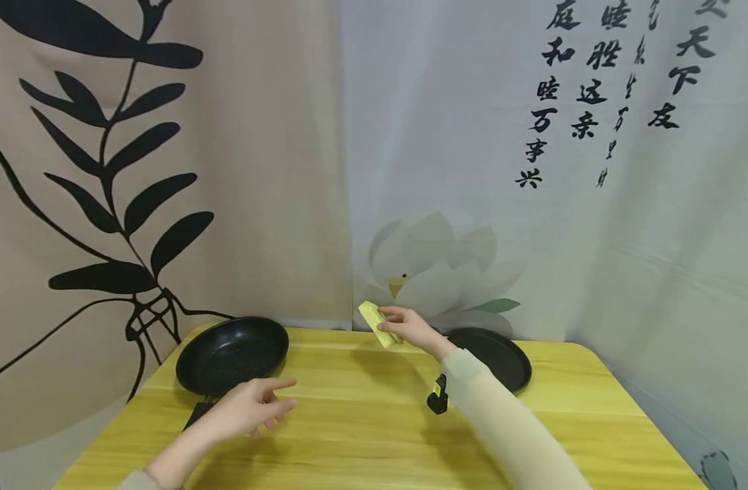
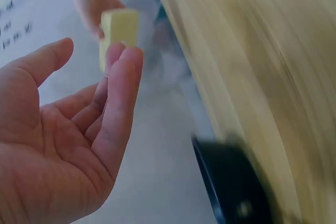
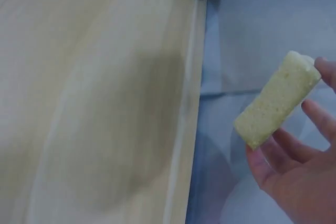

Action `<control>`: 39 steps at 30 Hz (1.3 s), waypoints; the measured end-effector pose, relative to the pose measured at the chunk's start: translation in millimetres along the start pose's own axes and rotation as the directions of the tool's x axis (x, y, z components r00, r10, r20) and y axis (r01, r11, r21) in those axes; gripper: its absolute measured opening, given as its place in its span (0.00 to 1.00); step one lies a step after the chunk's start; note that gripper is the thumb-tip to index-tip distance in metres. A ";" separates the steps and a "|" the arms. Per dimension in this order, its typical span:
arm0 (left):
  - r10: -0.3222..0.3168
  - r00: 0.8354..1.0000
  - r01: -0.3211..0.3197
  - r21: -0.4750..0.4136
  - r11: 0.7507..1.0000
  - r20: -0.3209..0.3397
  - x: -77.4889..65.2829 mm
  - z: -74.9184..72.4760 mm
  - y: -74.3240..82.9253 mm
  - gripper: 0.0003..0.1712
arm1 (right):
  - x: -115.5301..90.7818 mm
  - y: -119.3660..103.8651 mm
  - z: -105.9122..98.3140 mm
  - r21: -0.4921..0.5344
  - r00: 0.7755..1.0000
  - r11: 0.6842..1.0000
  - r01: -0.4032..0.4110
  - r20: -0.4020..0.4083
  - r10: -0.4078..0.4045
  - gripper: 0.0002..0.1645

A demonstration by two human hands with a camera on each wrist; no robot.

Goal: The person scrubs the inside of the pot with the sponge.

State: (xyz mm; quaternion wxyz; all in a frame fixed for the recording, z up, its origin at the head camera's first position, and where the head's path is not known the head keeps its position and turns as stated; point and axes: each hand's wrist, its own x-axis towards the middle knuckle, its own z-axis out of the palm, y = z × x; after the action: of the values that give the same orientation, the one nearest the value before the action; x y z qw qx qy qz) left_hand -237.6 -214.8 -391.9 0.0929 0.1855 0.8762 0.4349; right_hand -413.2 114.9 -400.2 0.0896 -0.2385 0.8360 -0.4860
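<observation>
My right hand [image 1: 415, 329] holds a pale yellow sponge [image 1: 378, 324] between thumb and fingers, raised over the table's far edge. In the right wrist view the sponge [image 3: 278, 100] is a tilted, porous block gripped at its upper end and underside. My left hand [image 1: 248, 408] is lifted above the table at the left, fingers relaxed and holding nothing. Just behind it lies a black frying pan [image 1: 233, 354], its handle partly hidden by that hand. The left wrist view shows the loose palm [image 2: 68, 145], with the sponge [image 2: 123, 27] in the other hand beyond.
A flat, round black pan or plate [image 1: 496, 357] lies at the back right, partly covered by my right arm. Beside the right sleeve is a small black object [image 1: 437, 396] with a yellow mark. A printed curtain [image 1: 275, 170] hangs behind the wooden table [image 1: 349, 422].
</observation>
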 end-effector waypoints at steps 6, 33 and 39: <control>-0.045 0.996 0.044 -0.020 0.999 -0.077 -24.2 -35.2 -23.3 0.38 | 20.6 -16.5 25.1 -0.050 0.998 0.998 0.035 0.062 -0.031 0.33; -0.365 0.920 0.364 -0.035 0.931 -0.143 -74.5 -63.5 -91.8 0.45 | 48.0 -48.2 135.0 -0.413 0.969 0.877 0.247 0.126 -0.213 0.30; -0.325 0.945 0.317 -0.129 0.940 -0.046 -75.9 -62.5 -98.1 0.47 | 48.6 -52.3 150.4 -0.532 0.956 0.795 0.293 0.140 -0.258 0.29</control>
State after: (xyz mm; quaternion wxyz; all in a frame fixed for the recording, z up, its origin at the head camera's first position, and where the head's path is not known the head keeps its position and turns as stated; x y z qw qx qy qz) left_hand -212.4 -345.3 -432.1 0.1444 0.0198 0.8696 0.4717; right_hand -381.8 -46.2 -428.5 -0.0288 -0.3877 0.8929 -0.2274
